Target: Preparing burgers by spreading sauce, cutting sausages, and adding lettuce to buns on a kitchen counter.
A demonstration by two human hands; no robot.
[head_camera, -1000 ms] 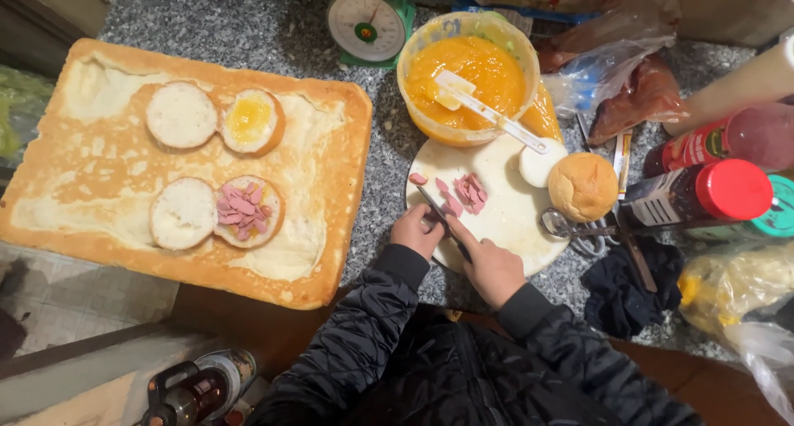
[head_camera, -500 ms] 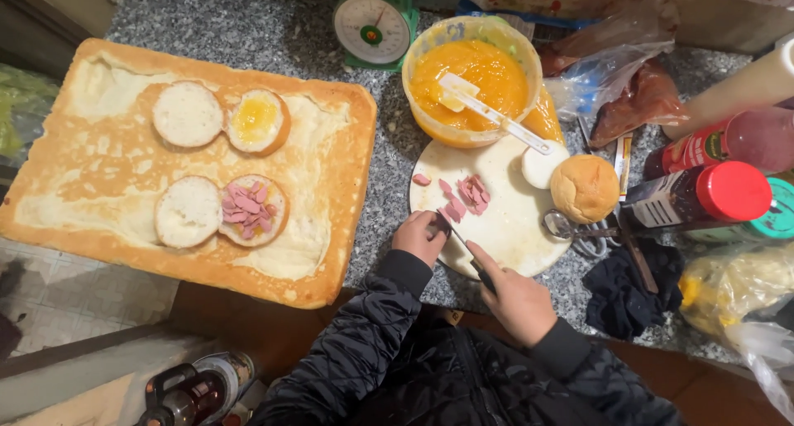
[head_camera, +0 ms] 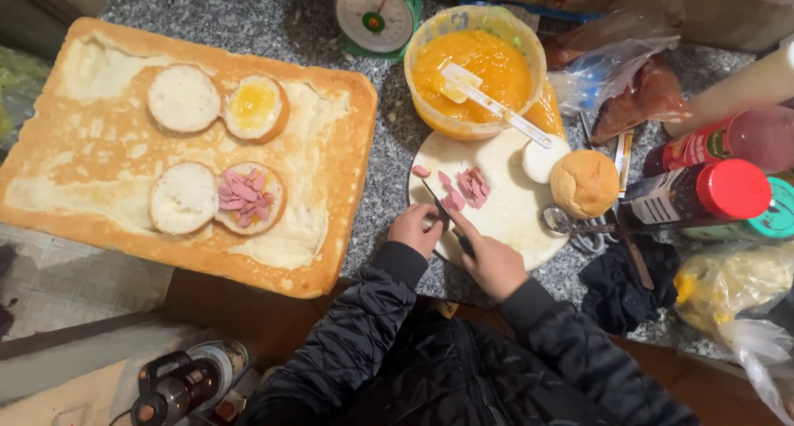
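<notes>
Right hand (head_camera: 495, 265): has moved up to the round cutting board (head_camera: 504, 215), grasping knife (head_camera: 442, 215).
Left hand (head_camera: 416, 230): stays, pinching sausage piece (head_camera: 437, 223).
Meaning: slicing goes on.

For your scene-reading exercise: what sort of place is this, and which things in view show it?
Probably a home kitchen counter. A speckled stone worktop holds a green kitchen scale, a bowl of orange batter and a round cutting board where both hands slice pink meat.

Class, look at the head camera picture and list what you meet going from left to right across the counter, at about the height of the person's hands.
Large flat omelette sheet → bun half topped with pink meat pieces → left hand → knife → right hand → whole bun → red-capped bottle
</notes>
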